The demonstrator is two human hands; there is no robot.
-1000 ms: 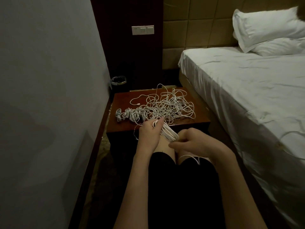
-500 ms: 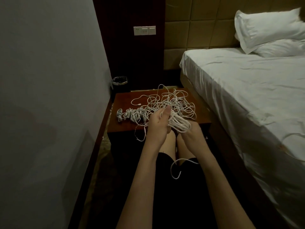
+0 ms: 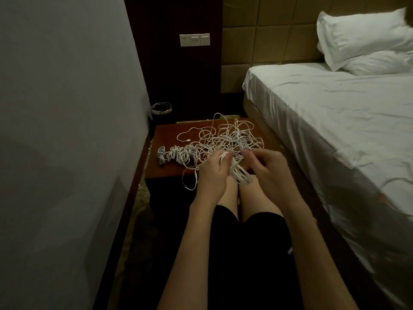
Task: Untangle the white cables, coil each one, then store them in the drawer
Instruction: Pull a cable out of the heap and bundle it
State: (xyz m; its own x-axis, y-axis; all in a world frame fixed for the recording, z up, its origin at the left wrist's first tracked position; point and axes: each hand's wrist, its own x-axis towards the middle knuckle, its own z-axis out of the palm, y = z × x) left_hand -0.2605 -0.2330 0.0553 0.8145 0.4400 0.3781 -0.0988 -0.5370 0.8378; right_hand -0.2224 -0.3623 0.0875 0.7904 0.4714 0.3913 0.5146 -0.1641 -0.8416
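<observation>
A tangle of white cables point(image 3: 230, 139) lies on the brown nightstand point(image 3: 165, 168) in front of me. To its left lie several small coiled cables point(image 3: 176, 154) in a row. My left hand point(image 3: 212, 168) holds a coil of white cable point(image 3: 240, 175) whose loops hang down between my hands. My right hand point(image 3: 266, 166) is beside it, fingers curled and pinching a strand of that cable near the top of the coil. One loose cable end point(image 3: 190, 184) dangles over the nightstand's front edge. No drawer front shows in the dark.
A grey wall point(image 3: 67, 130) runs along the left. A bed with white sheet point(image 3: 335, 130) and pillows point(image 3: 362, 39) fills the right. A small bin point(image 3: 162, 108) stands behind the nightstand, below a wall switch panel point(image 3: 194, 40). My bare knees are under the hands.
My right hand rose from below the coil to its upper right side. The strand that hung over my lap is gone from there. The left hand kept hold of the coil.
</observation>
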